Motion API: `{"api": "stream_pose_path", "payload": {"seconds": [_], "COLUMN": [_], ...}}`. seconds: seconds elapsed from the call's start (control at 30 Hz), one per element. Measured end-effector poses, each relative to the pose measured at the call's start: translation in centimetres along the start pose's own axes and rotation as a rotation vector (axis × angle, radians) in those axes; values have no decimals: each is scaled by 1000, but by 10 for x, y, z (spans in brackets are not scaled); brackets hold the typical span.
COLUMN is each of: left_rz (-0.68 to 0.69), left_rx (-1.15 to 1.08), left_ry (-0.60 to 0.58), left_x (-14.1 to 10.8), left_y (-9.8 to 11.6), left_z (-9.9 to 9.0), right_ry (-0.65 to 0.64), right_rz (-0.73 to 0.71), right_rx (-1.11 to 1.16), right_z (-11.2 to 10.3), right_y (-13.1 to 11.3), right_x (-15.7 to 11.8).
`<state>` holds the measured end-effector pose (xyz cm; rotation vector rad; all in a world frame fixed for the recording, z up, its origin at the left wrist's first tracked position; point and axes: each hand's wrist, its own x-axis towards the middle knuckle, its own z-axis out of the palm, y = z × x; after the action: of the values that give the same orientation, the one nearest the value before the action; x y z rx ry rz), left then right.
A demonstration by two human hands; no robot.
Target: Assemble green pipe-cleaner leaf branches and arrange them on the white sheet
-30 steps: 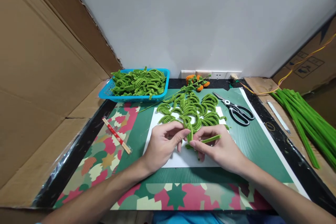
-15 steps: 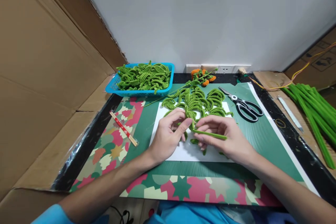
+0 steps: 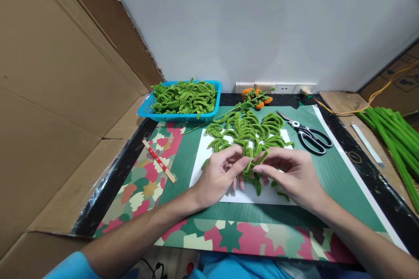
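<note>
Between thumb and fingers, my left hand [image 3: 225, 172] pinches a bent green pipe cleaner [image 3: 248, 153] upright over a white sheet [image 3: 200, 163]. My right hand [image 3: 291, 172] is closed on the same pipe cleaner, at its short free end, which points up and to the right. Just beyond my fingers lies a pile of curled green pipe cleaner pieces [image 3: 250, 130], spread over the sheet and the green mat [image 3: 330, 178]. A few more pieces show beneath my hands, partly hidden by them.
A blue basket [image 3: 180, 117] heaped with green pieces stands back left. Orange-and-green pipe cleaner work [image 3: 257, 96] lies at the back. Scissors [image 3: 310, 135] rest right of the pile, wrapped chopsticks [image 3: 159, 161] left. Straight green pipe cleaners [image 3: 394, 139] lie far right beside a pale blade-like tool [image 3: 366, 144].
The pipe cleaner's long free end, which pointed right across my right fingers, now angles upward. My right thumb has closed in toward my left hand. The view has shifted slightly.
</note>
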<state>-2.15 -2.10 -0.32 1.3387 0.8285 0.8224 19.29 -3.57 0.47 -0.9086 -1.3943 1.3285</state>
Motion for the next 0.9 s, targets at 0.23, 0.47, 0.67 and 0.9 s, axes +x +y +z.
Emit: {"api": "stream_pose_path", "payload": {"seconds": [0.23,0.47,0.67,0.9], "left_rz": [-72,-103,-39,-86], "left_rx": [-22,114,182,49], "left_ry": [-83,-99,-105,-131], "left_x": [-2,-3,-1,2], "left_y": [2,10,13,13], "left_z": [2,2,3,1], "right_ry": [24,108,71,9], "right_rz": [15,-28,32,25], "right_rx": [5,30,105,96], "right_z": [-1,-2,-2,-2], "right_y": [0,-1,1,-2], "right_x": [2,3,6,6]}}
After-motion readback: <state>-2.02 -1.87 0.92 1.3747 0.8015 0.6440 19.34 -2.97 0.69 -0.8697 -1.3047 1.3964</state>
